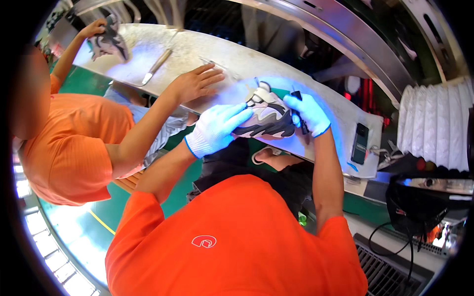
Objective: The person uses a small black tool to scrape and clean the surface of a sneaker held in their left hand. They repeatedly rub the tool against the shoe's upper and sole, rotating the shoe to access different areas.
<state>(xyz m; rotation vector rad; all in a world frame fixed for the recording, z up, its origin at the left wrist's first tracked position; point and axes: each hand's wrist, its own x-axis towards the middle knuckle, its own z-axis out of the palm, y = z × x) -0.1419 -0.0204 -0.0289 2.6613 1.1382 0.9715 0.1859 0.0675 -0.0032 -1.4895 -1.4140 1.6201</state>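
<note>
Left hand (216, 129): gloved in white w/ blue cuff; laid over the heel end of a shoe (266, 117), fingers curled round it, so the shoe is held.
Right hand (308, 113): same kind of glove; closed round a small dark tool (299, 111), w/ the fingertips pressed at the toe side of the shoe.
Shoe: grey, white and black sneaker, sole down, kept between both hands just above the near edge of the table (237, 61); lit by a bluish-violet glow.
Table: long, pale, worn top, running from upper left to right.
Co-worker: person in orange shirt (69, 148) at left; one bare hand (197, 83) flat on the table, near the shoe but not touching it; other hand (94, 28) raised at far left, gripping a second sneaker (111, 43).
Knife-like tool (157, 65): lying loose on the table, between the co-worker's two hands.
Phone (360, 143): dark, flat on the table's right end, well apart from the shoe.
White pleated hose (434, 123): at far right, beside the table.
Wearer's shirt (237, 241): orange, filling the lower middle.
</note>
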